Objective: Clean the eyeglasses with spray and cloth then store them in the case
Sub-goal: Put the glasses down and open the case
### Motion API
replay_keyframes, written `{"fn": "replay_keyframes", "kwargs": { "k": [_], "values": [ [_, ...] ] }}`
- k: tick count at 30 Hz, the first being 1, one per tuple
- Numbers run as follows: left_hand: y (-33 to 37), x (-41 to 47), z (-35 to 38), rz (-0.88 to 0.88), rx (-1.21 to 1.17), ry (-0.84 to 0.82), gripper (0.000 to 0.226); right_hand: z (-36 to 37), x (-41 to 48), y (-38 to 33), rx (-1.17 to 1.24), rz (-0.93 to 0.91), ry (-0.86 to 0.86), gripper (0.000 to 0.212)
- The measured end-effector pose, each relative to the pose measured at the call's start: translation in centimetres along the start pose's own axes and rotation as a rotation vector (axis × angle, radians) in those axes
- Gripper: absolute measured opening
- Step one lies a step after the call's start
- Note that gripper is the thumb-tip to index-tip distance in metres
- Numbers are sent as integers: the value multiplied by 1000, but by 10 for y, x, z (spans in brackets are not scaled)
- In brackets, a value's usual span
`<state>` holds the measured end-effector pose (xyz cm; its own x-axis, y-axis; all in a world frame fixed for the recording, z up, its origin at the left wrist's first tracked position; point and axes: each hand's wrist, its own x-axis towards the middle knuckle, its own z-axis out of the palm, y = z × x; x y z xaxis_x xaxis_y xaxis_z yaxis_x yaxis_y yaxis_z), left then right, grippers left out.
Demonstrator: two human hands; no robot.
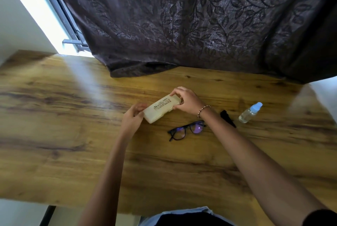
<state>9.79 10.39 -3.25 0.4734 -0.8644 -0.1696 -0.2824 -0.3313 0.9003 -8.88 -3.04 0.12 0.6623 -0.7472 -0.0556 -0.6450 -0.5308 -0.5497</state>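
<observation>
With the left hand [134, 116] and right hand [186, 99] each in a closed grip on one end of the shut case [161, 108], thumbs should pry the lid gently, glasses [186, 130] lying on the surface [73, 134] just beside.

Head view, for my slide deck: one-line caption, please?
Both hands, left and right, hold the closed case above the table; glasses, cloth, spray lie nearby.
</observation>
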Motion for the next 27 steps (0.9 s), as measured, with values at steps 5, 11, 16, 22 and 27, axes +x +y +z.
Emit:
{"fn": "replay_keyframes", "kwargs": {
  "k": [5, 11, 16, 22, 27],
  "values": [
    [-13, -2, -4, 58, 261, -213, 74, 1, 4, 1, -15, 18, -39, 46],
    [-10, 12, 12, 174, 309, -109, 70, -16, 1, 10, 7, 27, -10, 50],
    [11, 27, 37, 236, 270, -191, 71, -41, -16, 36, 2, 73, 20, 61],
    [23, 41, 62, 262, 259, -299, 84, -49, -42, 64, 39, 185, 66, 59],
    [19, 46, 64, 285, 314, -291, 88, -42, -52, 71, 79, 224, 74, 57]
  ]
}}
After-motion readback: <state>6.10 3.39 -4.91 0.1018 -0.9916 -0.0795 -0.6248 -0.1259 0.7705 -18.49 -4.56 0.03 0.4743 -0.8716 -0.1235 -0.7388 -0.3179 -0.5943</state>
